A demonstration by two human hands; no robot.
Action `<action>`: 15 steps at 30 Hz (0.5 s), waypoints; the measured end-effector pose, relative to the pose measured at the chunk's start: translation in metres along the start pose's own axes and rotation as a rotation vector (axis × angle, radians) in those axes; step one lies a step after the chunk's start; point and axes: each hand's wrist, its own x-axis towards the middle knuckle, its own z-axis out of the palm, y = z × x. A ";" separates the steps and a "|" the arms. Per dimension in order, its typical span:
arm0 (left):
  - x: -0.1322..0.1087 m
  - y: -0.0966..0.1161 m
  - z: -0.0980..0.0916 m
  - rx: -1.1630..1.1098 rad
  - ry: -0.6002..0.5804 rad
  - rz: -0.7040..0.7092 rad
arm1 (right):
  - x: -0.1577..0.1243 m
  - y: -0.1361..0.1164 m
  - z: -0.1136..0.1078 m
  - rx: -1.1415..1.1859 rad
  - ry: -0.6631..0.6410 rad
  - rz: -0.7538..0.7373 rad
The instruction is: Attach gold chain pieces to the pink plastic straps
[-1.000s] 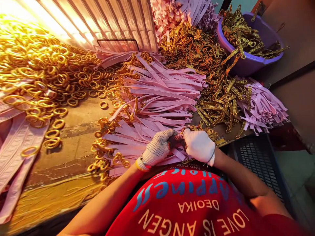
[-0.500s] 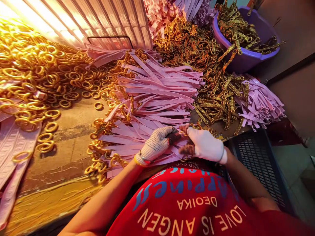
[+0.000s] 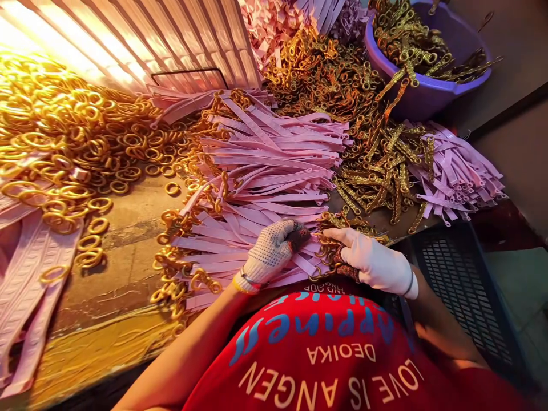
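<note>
My left hand (image 3: 274,251), in a dotted knit glove, is closed in a pinch on a pink strap (image 3: 299,262) at the near edge of the pile of pink straps (image 3: 274,171). My right hand (image 3: 372,262), in a white glove, lies beside it with the fingers curled over a gold chain piece (image 3: 329,251) that meets the strap's end. Both hands work close to my red shirt at the table's front edge.
Loose gold rings (image 3: 64,142) cover the table's left. A heap of gold chain pieces (image 3: 368,148) lies at the right, more fill a purple basin (image 3: 428,85). Short pink strips (image 3: 458,177) lie far right. A dark crate (image 3: 462,297) stands below the table edge.
My right hand has slid right and down, away from the left hand, its fingers now stretched towards the gold chain piece. The left hand has stayed put on the strap.
</note>
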 end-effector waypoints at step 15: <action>0.002 0.003 0.002 -0.010 -0.021 -0.021 | -0.112 0.015 -0.042 0.427 1.527 0.861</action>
